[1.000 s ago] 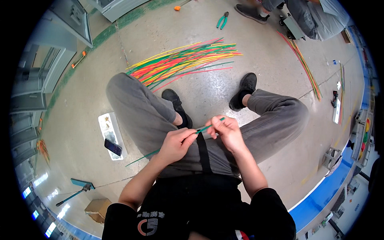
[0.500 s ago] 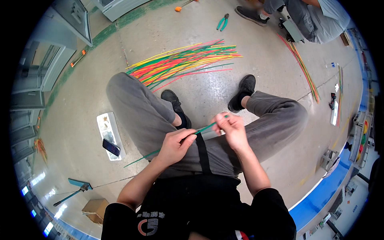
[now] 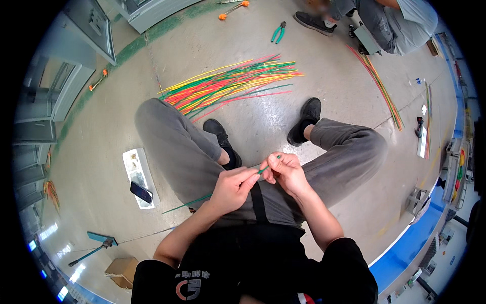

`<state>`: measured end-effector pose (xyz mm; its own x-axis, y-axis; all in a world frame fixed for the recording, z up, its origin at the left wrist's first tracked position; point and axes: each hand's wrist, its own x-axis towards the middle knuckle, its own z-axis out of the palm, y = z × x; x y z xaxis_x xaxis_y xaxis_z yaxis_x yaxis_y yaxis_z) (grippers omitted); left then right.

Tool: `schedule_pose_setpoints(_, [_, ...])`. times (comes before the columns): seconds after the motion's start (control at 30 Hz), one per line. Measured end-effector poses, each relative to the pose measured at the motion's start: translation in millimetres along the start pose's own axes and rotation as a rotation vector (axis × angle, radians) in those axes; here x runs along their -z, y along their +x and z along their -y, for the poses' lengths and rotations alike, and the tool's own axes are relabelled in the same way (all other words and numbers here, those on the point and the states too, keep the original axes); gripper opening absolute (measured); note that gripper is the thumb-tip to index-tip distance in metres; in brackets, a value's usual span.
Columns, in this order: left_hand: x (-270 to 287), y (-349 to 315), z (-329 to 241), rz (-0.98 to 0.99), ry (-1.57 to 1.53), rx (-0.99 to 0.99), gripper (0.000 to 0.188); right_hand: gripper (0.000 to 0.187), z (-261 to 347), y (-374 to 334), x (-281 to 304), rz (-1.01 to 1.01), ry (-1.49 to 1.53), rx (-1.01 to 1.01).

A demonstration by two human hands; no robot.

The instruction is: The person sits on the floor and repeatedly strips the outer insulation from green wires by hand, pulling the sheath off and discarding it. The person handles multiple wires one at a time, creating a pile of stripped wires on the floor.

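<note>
My left hand (image 3: 234, 189) is closed, pinching a thin green strand (image 3: 188, 203) that looks like wire or narrow tubing. The strand's long end sticks out past the left wrist, over my thigh. Close beside it, my right hand (image 3: 285, 171) grips the same strand near its other end, thumb against fingers. A short green piece shows between the two hands, and its tip pokes out above the right thumb. Beyond my feet, a loose bundle of red, yellow and green strands (image 3: 228, 83) lies on the floor.
Left of my knee a white tray (image 3: 147, 175) bears a phone (image 3: 141, 192) and small parts. Green-handled pliers (image 3: 278, 33) lie ahead. Another person (image 3: 390, 23) sits at the far right, near more strands (image 3: 379, 86). A cardboard box (image 3: 121, 271) stands at the lower left.
My hands have come closer together along the green strand. The left moved right and the right moved slightly down; less strand shows between them.
</note>
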<state>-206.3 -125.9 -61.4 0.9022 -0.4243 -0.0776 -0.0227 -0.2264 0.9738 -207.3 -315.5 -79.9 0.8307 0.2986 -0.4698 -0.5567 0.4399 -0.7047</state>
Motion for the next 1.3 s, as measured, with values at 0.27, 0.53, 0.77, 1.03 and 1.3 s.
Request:
schedule_pose_setpoints(0.27, [-8, 4, 9, -0.049, 0.047, -0.064, 0.010, 0.030, -13, 1, 5, -0.081, -0.180, 0.080])
schedule_pose_setpoints(0.53, [-12, 3, 11, -0.082, 0.100, -0.073, 0.009, 0.028, -17, -9, -11, -0.231, -0.279, 0.173])
schedule_pose_setpoints(0.77, [12, 6, 11, -0.018, 0.109, -0.053, 0.010, 0.032, 5, 0, 15, -0.201, -0.087, 0.122])
schedule_pose_setpoints(1.03, [5, -3, 17, -0.160, 0.139, -0.024, 0.010, 0.030, 8, -1, 3, -0.224, -0.274, 0.252])
schedule_pose_setpoints(1.3, [17, 0, 3, -0.005, 0.103, -0.040, 0.011, 0.033, 18, 5, 22, -0.053, 0.108, 0.064])
